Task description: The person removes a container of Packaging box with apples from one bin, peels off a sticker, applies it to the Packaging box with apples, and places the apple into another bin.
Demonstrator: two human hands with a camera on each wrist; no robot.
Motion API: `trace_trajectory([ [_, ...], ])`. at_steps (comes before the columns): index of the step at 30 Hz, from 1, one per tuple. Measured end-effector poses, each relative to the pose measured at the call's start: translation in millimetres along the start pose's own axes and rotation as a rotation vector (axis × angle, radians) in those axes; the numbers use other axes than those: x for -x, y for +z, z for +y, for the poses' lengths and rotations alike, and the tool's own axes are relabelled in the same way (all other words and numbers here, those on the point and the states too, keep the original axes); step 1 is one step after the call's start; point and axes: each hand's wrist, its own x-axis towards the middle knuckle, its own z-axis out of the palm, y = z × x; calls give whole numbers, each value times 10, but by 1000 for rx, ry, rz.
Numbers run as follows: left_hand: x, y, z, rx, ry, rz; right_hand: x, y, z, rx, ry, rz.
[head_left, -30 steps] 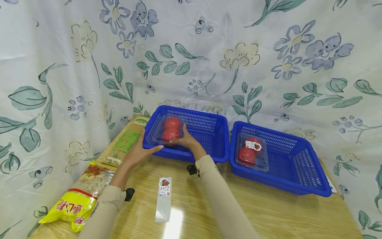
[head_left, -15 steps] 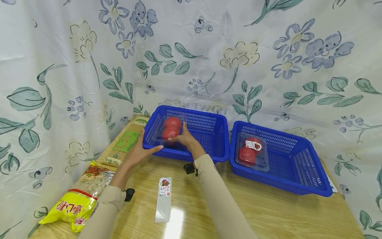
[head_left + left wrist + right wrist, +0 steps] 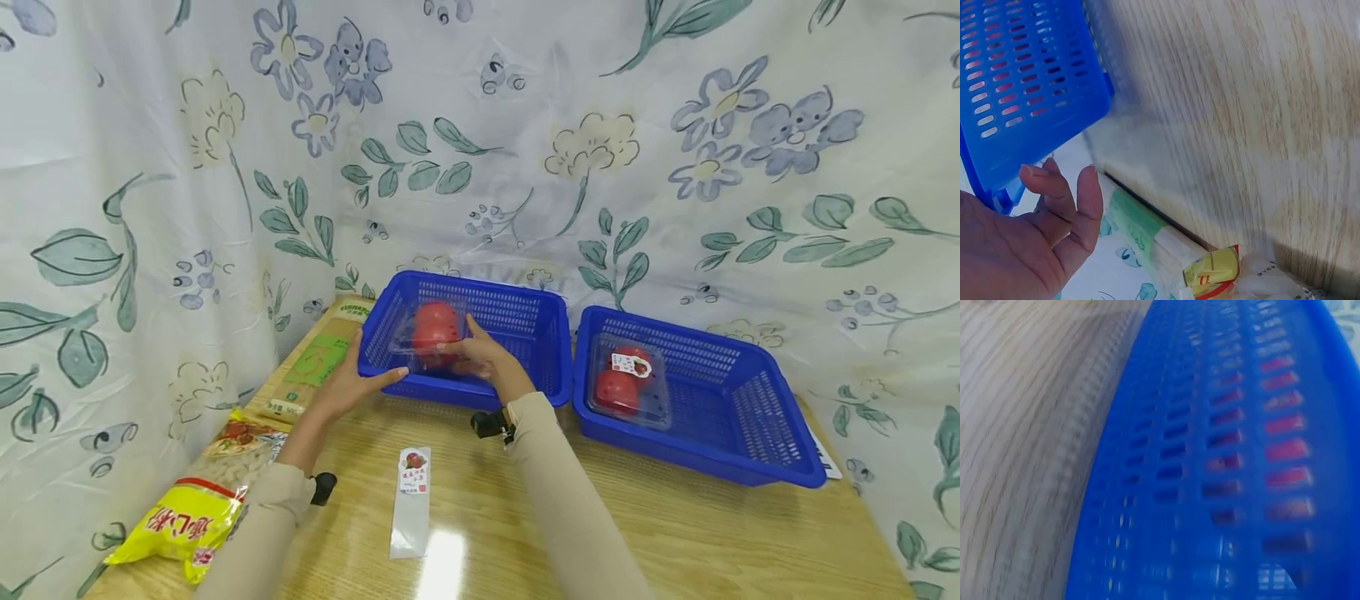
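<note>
In the head view my right hand (image 3: 480, 354) reaches into the left blue plastic basket (image 3: 517, 315), gripping the right side of a clear plastic fruit box (image 3: 402, 333). Two round red fruits (image 3: 437, 321) show inside that box; its right edge is partly hidden by the hand. My left hand (image 3: 351, 383) cups the basket's front left corner from outside, thumb along the front rim. The left wrist view shows its loosely bent fingers (image 3: 1088, 200) just below the corner. In the right wrist view the basket wall (image 3: 1179, 456) hides the right hand, and red shows through its slots.
A second blue basket (image 3: 720, 400) stands at right, with a labelled clear fruit box (image 3: 630, 383) inside. A label strip (image 3: 411, 504) lies on the wooden table (image 3: 480, 517). At left lie a green-and-tan packet (image 3: 315, 367) and a yellow pasta bag (image 3: 183, 517).
My right hand has slid further round the fruit box's near right side, and the box has tilted slightly with its fruits shifting. The left hand stays at the basket corner. The head view has shifted slightly.
</note>
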Motion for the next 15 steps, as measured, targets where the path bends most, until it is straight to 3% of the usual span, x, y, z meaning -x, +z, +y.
trace_trajectory([
  [3, 11, -12, 3, -28, -11, -9, 75, -111, -33, -2, -2, -37],
  [9, 43, -90, -3, -113, -16, -32, 300, -409, -181, 58, -49, -202],
  [12, 105, -179, 32, -125, -11, -3, 460, -623, -275, 119, -97, -307],
  [15, 190, -293, 123, -67, 62, 65, 619, -865, -360, 136, -137, -447],
])
